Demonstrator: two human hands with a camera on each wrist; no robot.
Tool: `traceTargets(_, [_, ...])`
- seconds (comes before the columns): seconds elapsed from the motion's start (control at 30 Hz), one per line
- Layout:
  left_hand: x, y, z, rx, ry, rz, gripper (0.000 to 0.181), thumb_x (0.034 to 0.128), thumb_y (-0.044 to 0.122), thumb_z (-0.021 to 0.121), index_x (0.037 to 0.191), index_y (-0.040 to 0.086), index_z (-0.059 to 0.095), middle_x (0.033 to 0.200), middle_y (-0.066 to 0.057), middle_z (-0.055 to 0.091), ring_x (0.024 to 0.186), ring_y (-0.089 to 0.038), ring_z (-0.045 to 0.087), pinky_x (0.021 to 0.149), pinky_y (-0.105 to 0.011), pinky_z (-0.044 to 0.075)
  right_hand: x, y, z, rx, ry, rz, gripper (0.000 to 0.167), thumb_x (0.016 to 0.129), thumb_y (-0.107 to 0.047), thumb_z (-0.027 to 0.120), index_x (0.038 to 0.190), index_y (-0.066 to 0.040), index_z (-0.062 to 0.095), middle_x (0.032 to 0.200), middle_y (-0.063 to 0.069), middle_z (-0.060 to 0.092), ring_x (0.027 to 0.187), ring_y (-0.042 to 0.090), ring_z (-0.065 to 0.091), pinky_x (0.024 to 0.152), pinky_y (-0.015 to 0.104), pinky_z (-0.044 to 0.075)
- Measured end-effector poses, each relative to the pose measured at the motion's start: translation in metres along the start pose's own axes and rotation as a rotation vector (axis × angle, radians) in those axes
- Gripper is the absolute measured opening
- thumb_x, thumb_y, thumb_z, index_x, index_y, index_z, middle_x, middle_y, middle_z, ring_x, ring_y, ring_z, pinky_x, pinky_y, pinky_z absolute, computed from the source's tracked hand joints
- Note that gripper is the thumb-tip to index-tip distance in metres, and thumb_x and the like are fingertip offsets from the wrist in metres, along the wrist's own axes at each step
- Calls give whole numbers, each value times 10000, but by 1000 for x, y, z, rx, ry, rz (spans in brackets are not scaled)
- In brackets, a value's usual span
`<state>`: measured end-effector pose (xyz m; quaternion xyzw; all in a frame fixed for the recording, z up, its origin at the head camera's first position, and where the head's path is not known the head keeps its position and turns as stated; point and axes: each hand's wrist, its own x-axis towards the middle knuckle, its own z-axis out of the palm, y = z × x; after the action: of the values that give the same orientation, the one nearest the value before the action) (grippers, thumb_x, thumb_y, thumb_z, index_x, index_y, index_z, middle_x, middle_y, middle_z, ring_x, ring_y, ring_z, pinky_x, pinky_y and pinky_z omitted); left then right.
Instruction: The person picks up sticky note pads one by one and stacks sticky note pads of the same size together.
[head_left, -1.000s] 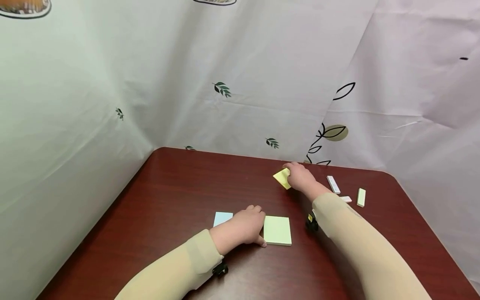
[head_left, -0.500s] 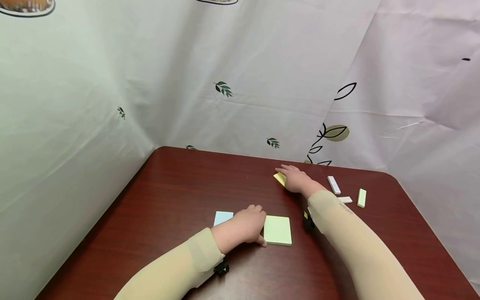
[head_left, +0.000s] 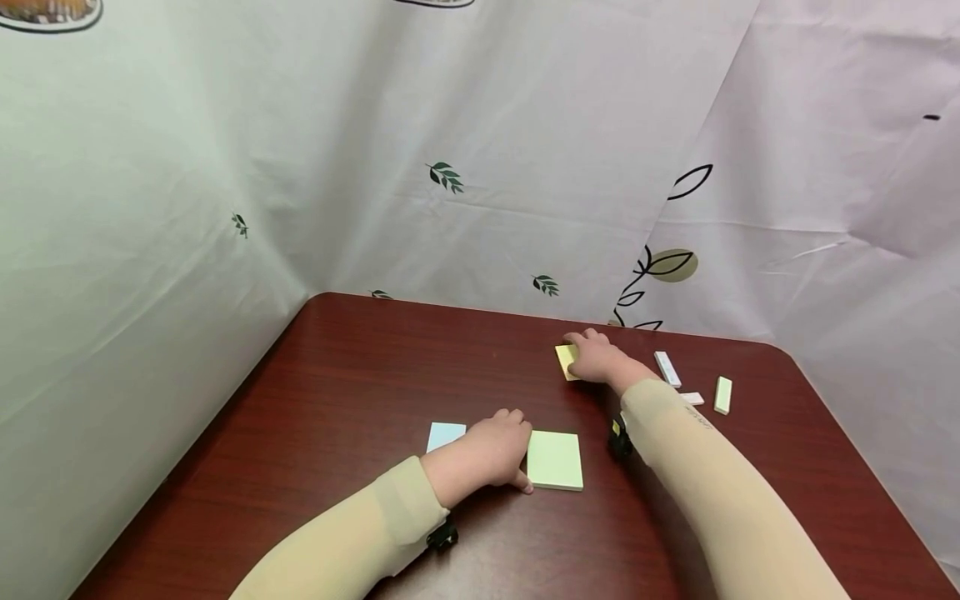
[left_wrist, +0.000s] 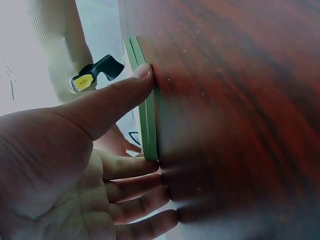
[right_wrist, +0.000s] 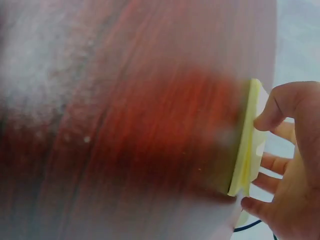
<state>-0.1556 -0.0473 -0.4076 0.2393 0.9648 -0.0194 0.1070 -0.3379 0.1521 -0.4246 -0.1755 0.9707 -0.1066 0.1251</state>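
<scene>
Bent around the left side of a pale green sticky note pad [head_left: 555, 461] is my left hand [head_left: 491, 450]. In the left wrist view its thumb touches one edge of the green pad [left_wrist: 148, 132] and the index finger the end; two layers show. Farther back, my right hand [head_left: 597, 358] holds a yellow sticky note pad [head_left: 565, 362] with thumb and fingers, covering its right part. The right wrist view shows the yellow pad [right_wrist: 244, 150] in layers near the table, thumb and fingers at its edges. A light blue sticky note pad [head_left: 446, 435] is partly hidden behind my left hand.
Two small white blocks [head_left: 667, 368] and a pale green block [head_left: 722, 395] lie to the right of my right hand; my sleeve partly covers one white block. The dark red-brown table [head_left: 360, 375] ends at a patterned white cloth [head_left: 487, 233].
My right hand's fingers stretched out over the yellow pad, then bent around it again. The yellow pad has turned straighter and shifted slightly right. My left hand and the green pad stay put.
</scene>
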Motion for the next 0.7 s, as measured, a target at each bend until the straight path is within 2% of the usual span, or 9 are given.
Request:
traceTargets(0.2, [0, 0, 1, -7, 7, 3, 674, 722, 605, 808, 1141, 108, 631, 1095, -21, 557, 965, -166, 496, 786, -309, 506, -7, 9, -5, 65, 12, 24, 635, 885, -198, 626, 1462, -17, 432, 1360, 265, 398, 1200, 404, 376, 942, 522, 383])
traceTargets(0.43, [-1, 0, 0, -10, 16, 10, 671, 718, 602, 813, 1132, 105, 633, 1065, -25, 558, 930, -167, 494, 767, -310, 506, -18, 14, -8, 78, 43, 42, 541, 873, -241, 694, 1278, 81, 536, 1201, 249, 487, 1045, 355, 473, 898, 489, 423])
traceTargets(0.53, [-2, 0, 0, -12, 21, 11, 667, 713, 600, 818, 1122, 105, 635, 1053, -24, 557, 920, -168, 491, 763, -312, 505, -24, 15, -8, 121, 55, 56, 471, 894, -219, 689, 1227, 66, 519, 1117, 213, 540, 947, 305, 524, 844, 451, 451])
traceTargets(0.7, [-1, 0, 2, -13, 16, 5, 674, 712, 601, 818, 1126, 102, 635, 1053, -25, 554, 923, -171, 487, 768, -314, 503, -34, 18, -8, 244, 65, 60, 347, 950, -99, 559, 1274, -9, 471, 1178, 212, 562, 896, 283, 548, 738, 393, 469])
